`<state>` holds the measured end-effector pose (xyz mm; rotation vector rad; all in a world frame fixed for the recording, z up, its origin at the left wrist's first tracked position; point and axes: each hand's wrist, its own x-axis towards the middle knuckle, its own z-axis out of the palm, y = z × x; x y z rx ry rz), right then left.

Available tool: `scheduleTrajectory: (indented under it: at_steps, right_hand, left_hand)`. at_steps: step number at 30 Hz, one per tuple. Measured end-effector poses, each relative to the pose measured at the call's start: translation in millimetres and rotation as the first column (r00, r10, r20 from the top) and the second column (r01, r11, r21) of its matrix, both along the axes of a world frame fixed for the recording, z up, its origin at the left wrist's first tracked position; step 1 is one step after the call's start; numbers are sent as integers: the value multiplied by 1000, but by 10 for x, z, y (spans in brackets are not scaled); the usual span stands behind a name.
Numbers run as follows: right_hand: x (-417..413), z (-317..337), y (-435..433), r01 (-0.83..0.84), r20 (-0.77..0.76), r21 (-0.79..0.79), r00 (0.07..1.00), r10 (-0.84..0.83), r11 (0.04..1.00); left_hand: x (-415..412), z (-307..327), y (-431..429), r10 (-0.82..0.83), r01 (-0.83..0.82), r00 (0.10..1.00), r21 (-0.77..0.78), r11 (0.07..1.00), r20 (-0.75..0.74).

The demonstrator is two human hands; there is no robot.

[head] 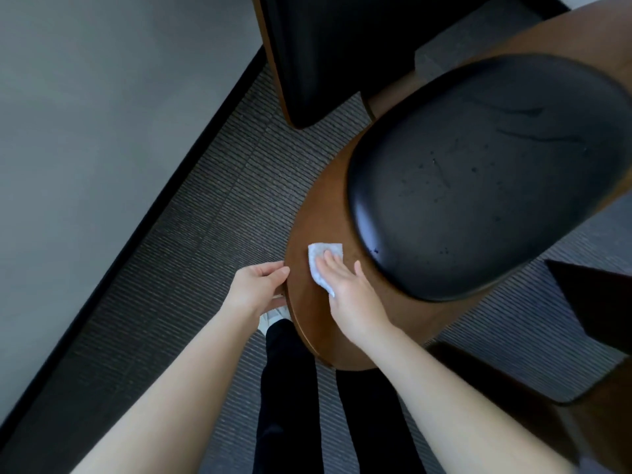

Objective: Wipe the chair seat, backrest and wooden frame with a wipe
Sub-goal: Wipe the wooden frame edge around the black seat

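A chair with a brown wooden frame [318,213] and a black padded cushion [478,172] fills the right half of the head view. A white wipe [321,260] lies flat on the wood near the frame's left edge. My right hand [349,289] presses it down with straight fingers. My left hand [256,285] grips the frame's outer edge, fingers curled round the rim. The cushion shows small specks and faint streaks.
A second black chair part with a wooden edge [325,56] stands at the top. Dark wooden pieces [588,302] lie at the right. Striped grey carpet [205,217] covers the floor, a grey wall with dark baseboard [85,131] runs on the left. My legs and a white shoe [273,318] are below.
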<state>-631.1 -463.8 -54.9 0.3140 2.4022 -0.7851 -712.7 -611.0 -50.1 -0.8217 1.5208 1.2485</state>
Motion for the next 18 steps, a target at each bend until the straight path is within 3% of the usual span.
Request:
scheduleTrajectory:
  at_steps: [5,10,14,18]
  right_hand:
    - [129,183,-268,73,-23,-119,997,-77,990]
    - [292,244,-182,224,85,-12,971,-222,974]
    - [471,423,-462,196,-24,-149,979,-202,969]
    - [756,298,-264,308,41,9,951,-308,951]
  left_hand:
    - [68,177,-52,-44,44,998,24,999,34]
    - [159,297,-16,-57,58,998,-38,998,22]
    - [283,378,-21,-100,100,995,-35,994,-6]
    - [421,441,-4,-53,49,997,-75,996,-49]
